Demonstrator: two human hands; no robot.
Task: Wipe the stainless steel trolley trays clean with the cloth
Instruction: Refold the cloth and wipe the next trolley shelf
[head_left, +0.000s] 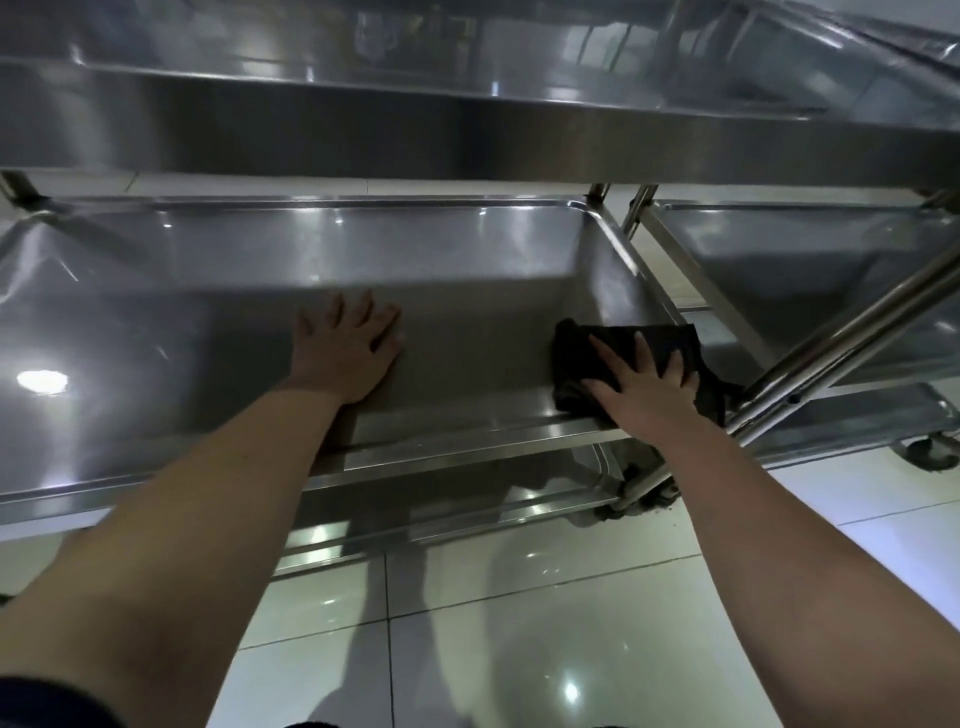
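Observation:
The middle stainless steel tray (156, 322) of the trolley fills the centre of the head view, under the top tray (363, 130). My left hand (345, 353) lies flat on the tray floor with its fingers spread and holds nothing. A black cloth (623, 343) is spread in the tray's near right corner, over the front rim. My right hand (644, 387) presses on the cloth with straight, spread fingers. Part of the cloth hangs over the rim beside the trolley's upright post (831, 343).
A lower tray (467, 514) shows beneath the middle one. A second steel trolley (810, 270) stands to the right, close beside the first. A castor wheel (930, 452) sits at right on the glossy white tiled floor (519, 623).

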